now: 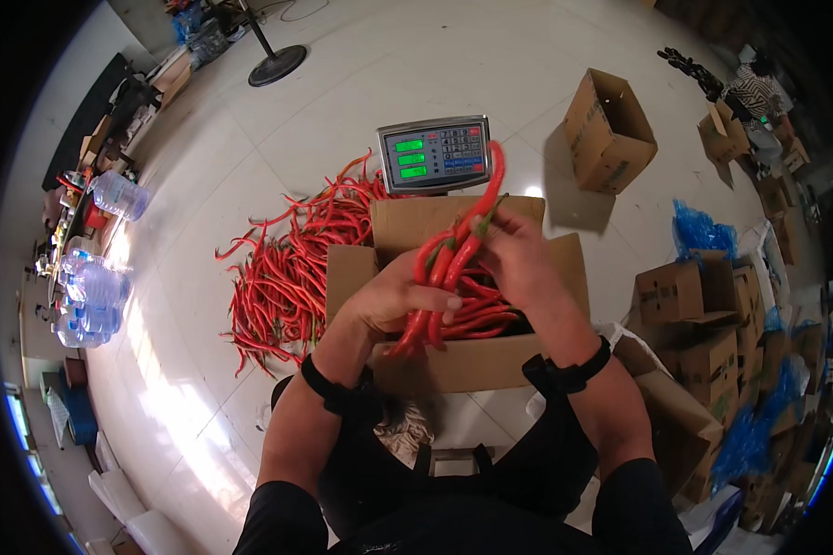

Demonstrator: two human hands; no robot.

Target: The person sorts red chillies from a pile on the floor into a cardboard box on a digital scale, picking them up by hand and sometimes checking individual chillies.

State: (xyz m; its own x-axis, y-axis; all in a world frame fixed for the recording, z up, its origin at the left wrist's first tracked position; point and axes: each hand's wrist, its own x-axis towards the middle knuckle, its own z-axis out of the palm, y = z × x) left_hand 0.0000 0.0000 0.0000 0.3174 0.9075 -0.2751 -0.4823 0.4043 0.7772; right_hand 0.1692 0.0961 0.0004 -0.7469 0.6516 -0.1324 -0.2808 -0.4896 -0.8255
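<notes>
Pale glossy tile: floor (416, 65), its outer reaches lost in the black fisheye rim. Stacked brown cartons (713, 365), at right, contents mostly unseen, outermost ones fading into shadow. Heap of long red chillies (282, 296), on the floor left of the open carton, which hides part of its near side. Open carton (463, 368), before the person, flaps spread, red chillies inside largely covered by the hands. Standing carton (583, 129), right of the scale display, top open, bottom not visible. Scale display (435, 155), grey, green readouts lit, support hidden. Left hand (391, 294), curled around the lower part of the held chillies, thumb across the front, other fingers mostly hidden. Right hand (520, 257), half curled, gripping near their upper part, fingertips partly obscured. Held chillies (465, 250), red, green-stemmed, slanting above the open carton, lower tips blurred, exact count unclear.
</notes>
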